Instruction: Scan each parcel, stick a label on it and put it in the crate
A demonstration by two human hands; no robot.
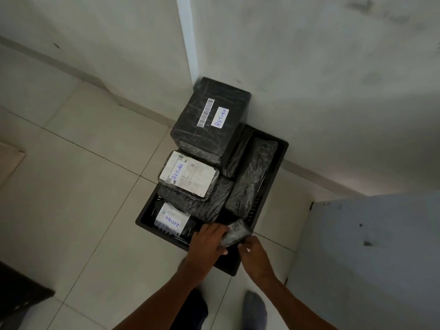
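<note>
Both hands, left [209, 241] and right [256, 252], grip a blurred dark parcel [237, 232], hiding the crate's [283, 153] near corner.

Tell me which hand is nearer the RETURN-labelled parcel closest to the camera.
Left. The left hand is just right of the RETURN-labelled parcel; the right hand is farther right, past the small wrapped parcel both hands hold.

One crate [283, 148]. About seven wrapped parcels [204, 136], overlap blurs exact count; one small parcel [238, 232] held in left grip [207, 241] and right grip [254, 253], others beyond grip. Three RETURN labels [220, 117], all beyond left grip.
</note>
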